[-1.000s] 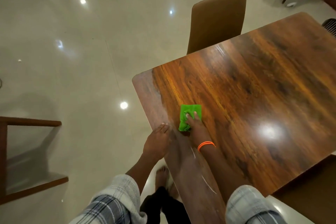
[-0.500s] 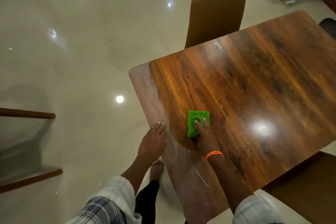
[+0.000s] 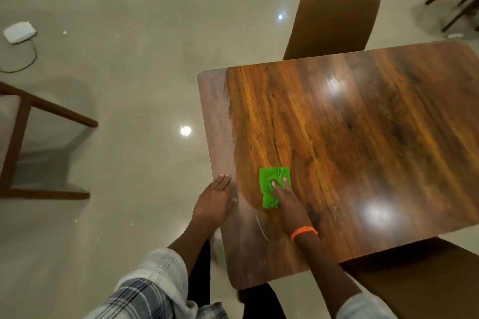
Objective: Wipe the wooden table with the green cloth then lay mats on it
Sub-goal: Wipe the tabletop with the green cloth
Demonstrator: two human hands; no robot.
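A glossy wooden table (image 3: 363, 137) fills the right half of the head view. A small folded green cloth (image 3: 269, 179) lies on it near the left edge. My right hand (image 3: 287, 202), with an orange band at the wrist, presses flat on the cloth with straight fingers. My left hand (image 3: 215, 202) rests palm down on the table's left edge, fingers straight, holding nothing. A duller strip runs along that left edge. No mats are in view.
A brown chair (image 3: 334, 23) is tucked in at the table's far side, another brown seat (image 3: 420, 280) at the near right. A wooden chair frame (image 3: 39, 142) stands at left on the shiny floor. A white device with a cable (image 3: 19, 31) lies far left.
My right hand has slid the green cloth a little further in from the table's left edge. My left hand has stayed on that edge. The view has swung, bringing the white device into sight.
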